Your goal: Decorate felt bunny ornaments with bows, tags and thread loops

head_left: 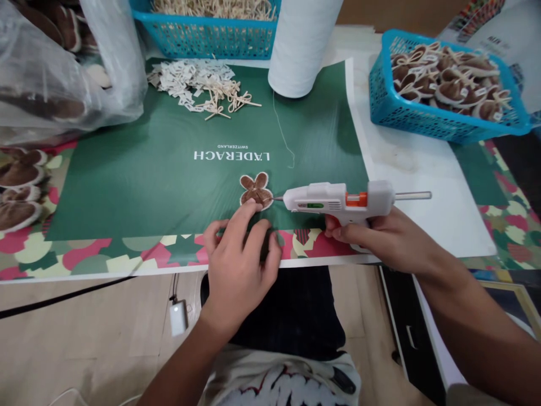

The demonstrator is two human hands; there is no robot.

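A small brown bunny-head patch (256, 190) with a pale fuzzy border lies on the green sheet, ears pointing away from me. One fingertip of my left hand (240, 265) rests on its lower edge; the other fingers are bent and apart, with nothing gripped. My right hand (389, 234) is wrapped around the handle of a white and orange hot glue gun (319, 198). The gun lies level, nozzle to the left, its tip at the patch's right edge. A glue stick (413, 195) sticks out of its back.
Behind lie white tags (190, 79) and cream bows (220, 104). A large thread cone (298, 51) stands beside a blue basket of bows (207, 36). Another blue basket (439, 121) holds brown pieces. A plastic bag (114, 67) and more patches (19, 208) are at left.
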